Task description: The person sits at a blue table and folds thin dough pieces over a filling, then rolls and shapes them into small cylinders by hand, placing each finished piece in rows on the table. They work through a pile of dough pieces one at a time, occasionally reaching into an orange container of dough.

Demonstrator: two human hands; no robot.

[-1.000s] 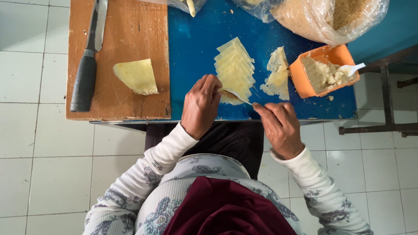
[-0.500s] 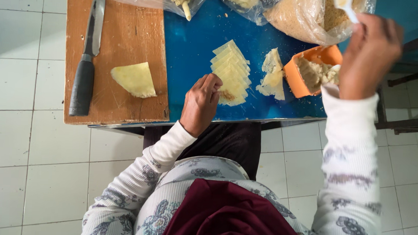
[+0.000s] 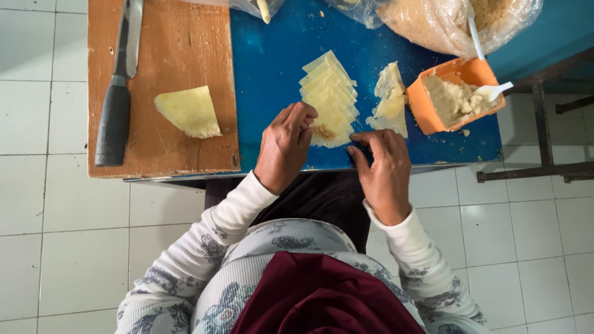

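Pale yellow dough wrappers (image 3: 330,95), about seven overlapped triangles, lie on blue table (image 3: 275,66). Left hand (image 3: 286,146) and right hand (image 3: 382,169) pinch nearest wrapper (image 3: 326,132). One orange tub (image 3: 447,93) at two o'clock.

Single head-worn view looking straight down from above the person's own chest and lap, fairly close, table (image 3: 281,59) edge across upper frame, both hands (image 3: 284,145) at centre, white tiled floor (image 3: 33,242) filling both sides; no second view.
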